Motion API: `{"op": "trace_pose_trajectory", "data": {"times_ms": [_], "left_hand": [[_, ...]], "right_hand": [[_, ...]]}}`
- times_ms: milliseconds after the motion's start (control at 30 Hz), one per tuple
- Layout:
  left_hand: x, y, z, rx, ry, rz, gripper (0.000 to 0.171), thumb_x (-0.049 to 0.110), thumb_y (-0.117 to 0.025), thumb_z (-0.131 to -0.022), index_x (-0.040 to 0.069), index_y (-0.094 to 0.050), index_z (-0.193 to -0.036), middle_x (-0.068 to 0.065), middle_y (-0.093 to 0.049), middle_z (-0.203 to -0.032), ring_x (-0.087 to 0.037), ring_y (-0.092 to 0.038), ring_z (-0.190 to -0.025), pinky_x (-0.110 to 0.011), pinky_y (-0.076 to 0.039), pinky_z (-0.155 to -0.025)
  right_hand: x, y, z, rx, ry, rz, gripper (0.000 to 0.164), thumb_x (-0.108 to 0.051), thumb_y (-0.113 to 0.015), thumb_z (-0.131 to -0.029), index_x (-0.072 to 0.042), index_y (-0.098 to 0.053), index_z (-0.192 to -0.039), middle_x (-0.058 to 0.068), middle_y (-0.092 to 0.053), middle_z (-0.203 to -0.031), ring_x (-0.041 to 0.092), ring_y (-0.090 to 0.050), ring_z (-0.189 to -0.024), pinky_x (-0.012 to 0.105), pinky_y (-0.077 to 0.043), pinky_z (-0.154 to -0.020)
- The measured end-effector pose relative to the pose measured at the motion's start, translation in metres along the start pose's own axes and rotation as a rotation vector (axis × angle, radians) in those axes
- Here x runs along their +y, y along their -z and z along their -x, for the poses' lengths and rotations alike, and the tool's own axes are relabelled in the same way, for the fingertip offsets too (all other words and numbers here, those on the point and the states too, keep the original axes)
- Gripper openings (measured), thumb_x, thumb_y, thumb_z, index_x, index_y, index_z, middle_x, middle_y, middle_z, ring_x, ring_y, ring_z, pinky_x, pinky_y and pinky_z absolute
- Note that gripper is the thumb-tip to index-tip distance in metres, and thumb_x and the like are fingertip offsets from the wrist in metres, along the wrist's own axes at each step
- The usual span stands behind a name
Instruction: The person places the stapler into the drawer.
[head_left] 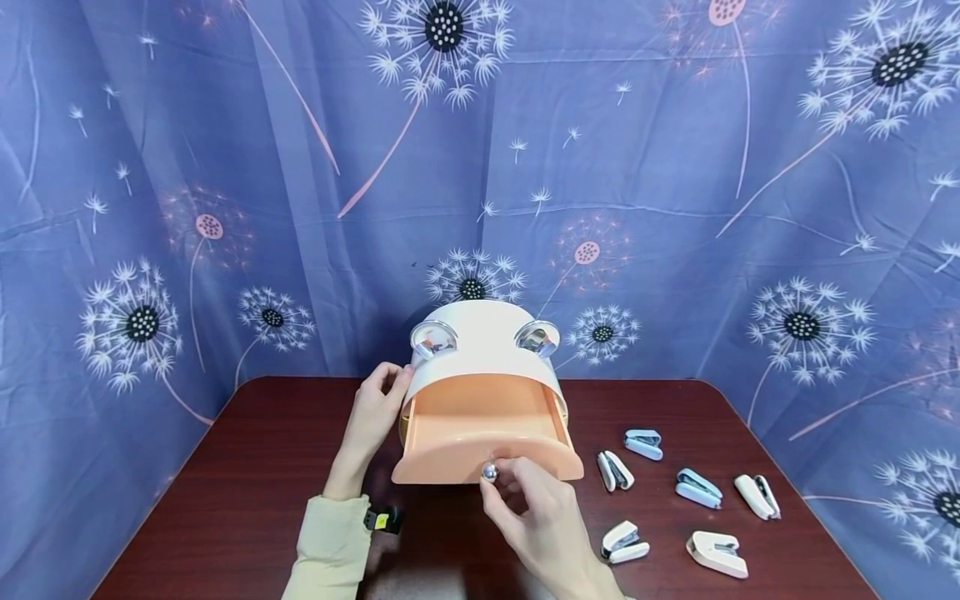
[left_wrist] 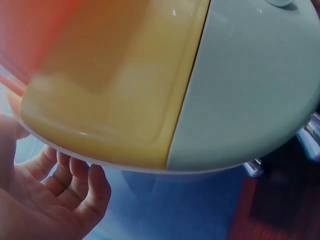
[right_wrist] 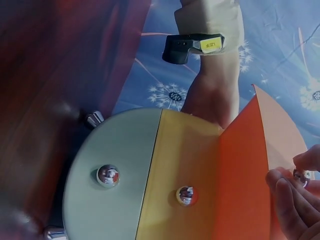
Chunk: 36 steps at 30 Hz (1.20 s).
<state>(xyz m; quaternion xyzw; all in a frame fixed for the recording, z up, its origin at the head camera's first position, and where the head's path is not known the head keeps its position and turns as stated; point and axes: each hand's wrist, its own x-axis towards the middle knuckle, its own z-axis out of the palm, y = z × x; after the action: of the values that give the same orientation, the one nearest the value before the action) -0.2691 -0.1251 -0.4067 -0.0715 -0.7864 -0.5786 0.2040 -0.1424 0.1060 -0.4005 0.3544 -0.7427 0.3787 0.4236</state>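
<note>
A white rounded cabinet stands at the back middle of the table, its peach drawer pulled out toward me. My right hand pinches the drawer's round silver knob between thumb and fingers. In the right wrist view the same knob shows between the fingertips. My left hand rests against the cabinet's left side, fingers loosely bent. From the left wrist view, its fingertips lie along the white rim. Below the peach drawer are a yellow drawer and a grey-green drawer, both closed, with silver knobs.
On the table, several small staplers lie at the right, including a blue stapler and a white stapler. Two silver domed pieces sit on the cabinet's top. A blue dandelion-print curtain hangs behind and beside the table.
</note>
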Motion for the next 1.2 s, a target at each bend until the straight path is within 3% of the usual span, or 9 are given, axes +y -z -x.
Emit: {"op": "trace_pose_trajectory", "data": {"times_ms": [433, 667, 767, 900, 1067, 1200], "left_hand": [[-0.001, 0.001, 0.0, -0.012, 0.003, 0.011, 0.032, 0.041, -0.059, -0.098, 0.01, -0.062, -0.091, -0.005, -0.054, -0.074, -0.018, -0.052, -0.069, -0.026, -0.04, -0.06], [-0.001, 0.0, 0.0, -0.008, 0.007, 0.007, 0.033, 0.042, -0.059, -0.098, 0.01, -0.062, -0.09, -0.004, -0.054, -0.074, -0.018, -0.052, -0.069, -0.026, -0.04, -0.061], [-0.001, 0.0, 0.0, -0.006, 0.007, 0.001, 0.032, 0.041, -0.059, -0.098, 0.01, -0.062, -0.09, -0.004, -0.054, -0.074, -0.018, -0.052, -0.069, -0.026, -0.04, -0.061], [-0.001, -0.001, 0.0, -0.008, 0.007, -0.009, 0.033, 0.042, -0.059, -0.098, 0.01, -0.063, -0.091, -0.004, -0.054, -0.075, -0.018, -0.052, -0.07, -0.027, -0.04, -0.062], [-0.001, -0.001, -0.001, -0.007, 0.005, -0.018, 0.034, 0.044, -0.059, -0.097, 0.01, -0.063, -0.092, -0.004, -0.055, -0.077, -0.019, -0.052, -0.073, -0.027, -0.041, -0.064], [-0.001, 0.0, 0.0, -0.005, 0.013, -0.022, 0.036, 0.046, -0.059, -0.097, 0.01, -0.063, -0.092, -0.005, -0.056, -0.077, -0.02, -0.052, -0.074, -0.028, -0.041, -0.065]], "right_hand": [[-0.008, 0.005, 0.004, -0.029, 0.062, 0.015, 0.015, -0.019, -0.058, -0.097, -0.007, -0.063, -0.091, -0.005, -0.063, -0.076, 0.0, -0.059, -0.062, 0.01, -0.046, -0.057], [-0.006, 0.01, 0.001, -0.025, 0.235, 0.094, 0.018, -0.019, -0.058, -0.098, -0.006, -0.062, -0.086, -0.006, -0.057, -0.074, 0.001, -0.054, -0.061, 0.011, -0.043, -0.057], [-0.006, 0.015, -0.001, -0.039, 0.25, 0.086, 0.018, -0.019, -0.058, -0.098, -0.006, -0.064, -0.089, -0.007, -0.058, -0.075, 0.0, -0.054, -0.063, 0.011, -0.043, -0.059], [-0.006, 0.025, -0.005, -0.044, 0.299, 0.043, 0.018, -0.016, -0.057, -0.099, -0.004, -0.066, -0.089, -0.008, -0.059, -0.072, -0.001, -0.055, -0.061, 0.012, -0.043, -0.058], [0.001, 0.044, -0.015, 0.04, 0.413, 0.01, 0.022, -0.009, -0.056, -0.097, -0.001, -0.065, -0.078, -0.003, -0.058, -0.067, 0.003, -0.052, -0.055, 0.016, -0.041, -0.05], [0.009, 0.062, -0.017, 0.068, 0.421, 0.023, 0.025, -0.007, -0.056, -0.097, 0.001, -0.064, -0.074, 0.001, -0.061, -0.067, 0.006, -0.055, -0.055, 0.02, -0.042, -0.048]]}}
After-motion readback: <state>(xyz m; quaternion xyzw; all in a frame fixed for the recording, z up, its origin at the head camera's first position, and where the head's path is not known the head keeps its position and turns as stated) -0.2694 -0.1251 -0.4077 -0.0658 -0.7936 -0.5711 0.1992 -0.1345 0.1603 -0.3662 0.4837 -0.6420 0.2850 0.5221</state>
